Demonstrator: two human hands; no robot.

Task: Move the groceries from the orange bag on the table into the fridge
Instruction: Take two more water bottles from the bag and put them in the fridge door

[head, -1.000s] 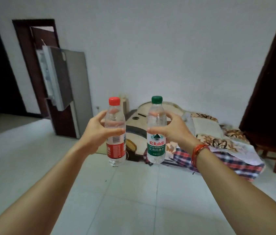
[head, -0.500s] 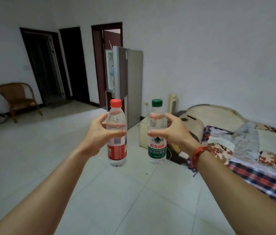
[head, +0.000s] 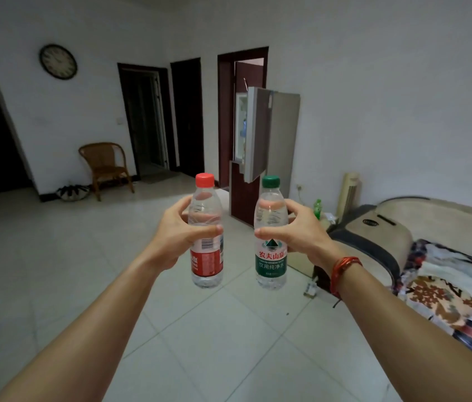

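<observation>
You've got a full bottle in each hand, so expect some heft and smooth, squeezable plastic; mid-body above the label is the grip to trust. Your left hand [head: 175, 237] wraps the red bottle [head: 206, 236], your right hand [head: 301, 232] the green bottle [head: 271, 236], thumbs in front. Fridge [head: 266, 134] stands open, well ahead.

Left hand [head: 175, 236] and right hand [head: 301, 230] hold 2 upright bottles, red-capped bottle [head: 206, 236] and green-capped bottle [head: 271, 233], before the open fridge [head: 269, 134].
</observation>
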